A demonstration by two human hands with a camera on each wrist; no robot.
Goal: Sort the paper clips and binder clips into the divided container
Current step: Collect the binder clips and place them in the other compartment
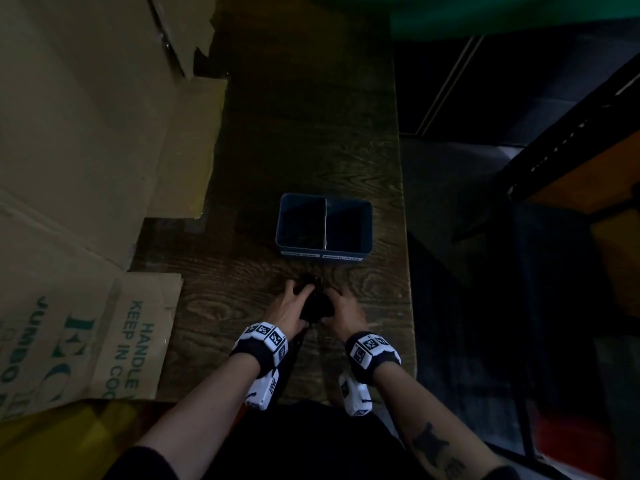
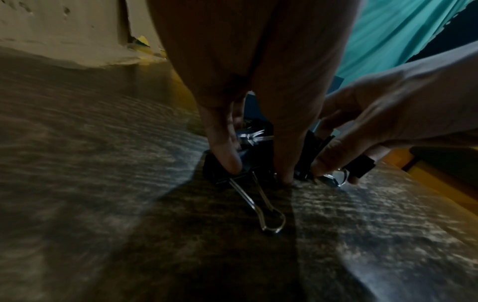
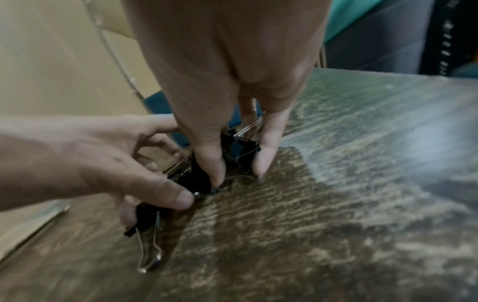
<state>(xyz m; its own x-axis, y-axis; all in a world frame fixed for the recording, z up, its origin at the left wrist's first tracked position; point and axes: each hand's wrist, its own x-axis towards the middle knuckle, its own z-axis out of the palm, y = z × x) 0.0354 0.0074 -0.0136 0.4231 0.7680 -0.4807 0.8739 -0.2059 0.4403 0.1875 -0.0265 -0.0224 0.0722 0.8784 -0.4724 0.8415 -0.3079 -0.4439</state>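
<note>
A blue divided container (image 1: 349, 250) with two labelled compartments stands on the dark wooden table (image 1: 311, 150); what lies inside is too dark to tell. Just in front of it is a small heap of black binder clips (image 1: 316, 302). My left hand (image 1: 289, 304) and right hand (image 1: 344, 306) close in on the heap from either side. In the left wrist view my left hand (image 2: 257, 171) pinches a binder clip (image 2: 248, 163) with its wire handle (image 2: 269, 212) lying flat. My right hand (image 3: 239, 173) pinches another binder clip (image 3: 240, 151). I cannot make out any paper clips.
Flattened cardboard boxes (image 1: 86, 168) lean along the table's left side. The table's right edge (image 1: 407, 271) drops to a dark floor, where a shelf frame (image 1: 571, 150) stands. A green cloth (image 1: 502, 12) hangs at the far end.
</note>
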